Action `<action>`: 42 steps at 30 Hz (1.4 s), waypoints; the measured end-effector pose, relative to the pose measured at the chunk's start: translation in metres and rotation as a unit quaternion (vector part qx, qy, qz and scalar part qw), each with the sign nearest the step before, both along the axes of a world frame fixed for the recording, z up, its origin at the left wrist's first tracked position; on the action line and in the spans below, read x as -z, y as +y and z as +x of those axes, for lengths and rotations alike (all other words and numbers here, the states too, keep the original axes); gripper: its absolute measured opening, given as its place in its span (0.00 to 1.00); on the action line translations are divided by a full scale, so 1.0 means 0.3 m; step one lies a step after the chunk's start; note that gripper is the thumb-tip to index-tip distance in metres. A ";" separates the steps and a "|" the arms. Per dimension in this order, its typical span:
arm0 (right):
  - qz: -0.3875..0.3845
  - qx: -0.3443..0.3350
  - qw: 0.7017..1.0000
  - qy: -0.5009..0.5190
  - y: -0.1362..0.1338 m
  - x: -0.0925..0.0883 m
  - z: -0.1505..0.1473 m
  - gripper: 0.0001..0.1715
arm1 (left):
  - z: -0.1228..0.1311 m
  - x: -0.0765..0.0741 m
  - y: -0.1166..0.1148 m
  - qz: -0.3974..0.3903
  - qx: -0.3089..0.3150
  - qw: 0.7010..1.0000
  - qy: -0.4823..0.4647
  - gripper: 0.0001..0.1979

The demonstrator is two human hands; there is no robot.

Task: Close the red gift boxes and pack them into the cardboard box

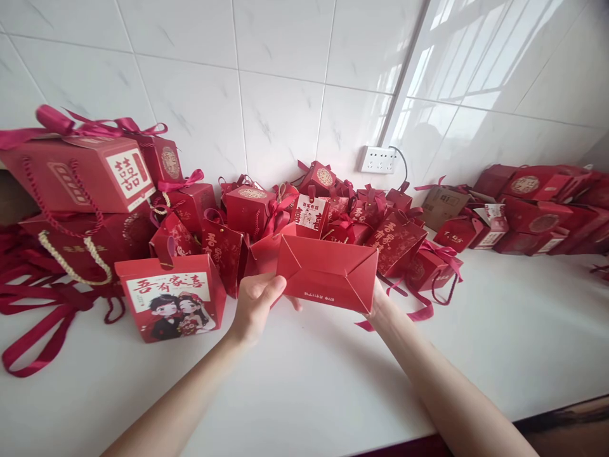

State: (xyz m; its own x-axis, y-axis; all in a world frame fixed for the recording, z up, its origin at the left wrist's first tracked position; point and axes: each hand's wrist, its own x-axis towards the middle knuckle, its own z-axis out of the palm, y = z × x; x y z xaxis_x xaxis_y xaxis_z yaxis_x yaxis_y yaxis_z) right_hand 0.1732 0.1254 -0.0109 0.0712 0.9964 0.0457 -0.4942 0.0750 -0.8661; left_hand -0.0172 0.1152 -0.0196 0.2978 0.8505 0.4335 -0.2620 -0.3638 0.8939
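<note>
Between my two hands, a red gift box (328, 270) is held up over the white counter, its folded bottom panel facing me. A line of small print runs along the lower part of that panel. My left hand (259, 298) grips the box's left side, thumb at the near edge. At the right side, my right hand (377, 303) holds the box from behind, with most of its fingers hidden. Left of my left hand stands a red gift box with a cartoon couple (174, 301) printed on a white panel.
Many red gift boxes (397, 241) with ribbons crowd the counter (295, 387) along the tiled wall. Larger boxes with rope handles (76, 178) are stacked at the left. Flatter red cartons (537, 216) pile up at the right. A power strip (377, 160) is on the wall.
</note>
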 end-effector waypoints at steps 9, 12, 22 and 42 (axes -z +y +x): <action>0.020 0.055 0.998 -0.001 -0.020 -0.049 0.020 0.12 | 0.004 0.037 -0.004 0.019 0.011 1.000 0.014 0.35; 0.121 0.088 0.986 -0.071 -0.045 -0.050 0.019 0.12 | -0.002 0.058 0.001 0.103 0.052 0.987 0.112 0.38; 0.187 0.075 0.969 -0.145 -0.075 -0.028 0.004 0.14 | -0.010 0.079 0.014 0.241 -0.027 0.940 0.239 0.22; 0.354 0.045 0.867 -0.348 -0.103 -0.042 -0.041 0.04 | 0.025 -0.036 -0.059 0.279 -0.187 0.933 0.130 0.13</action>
State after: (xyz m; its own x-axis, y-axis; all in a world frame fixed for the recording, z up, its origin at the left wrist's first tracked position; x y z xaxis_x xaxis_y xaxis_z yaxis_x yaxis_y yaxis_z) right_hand 0.1608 0.0945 0.0016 -0.1434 0.6930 0.7066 0.1638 0.7207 -0.6736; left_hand -0.0096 0.0977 -0.0089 0.1812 0.5801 0.7941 0.1762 -0.8136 0.5541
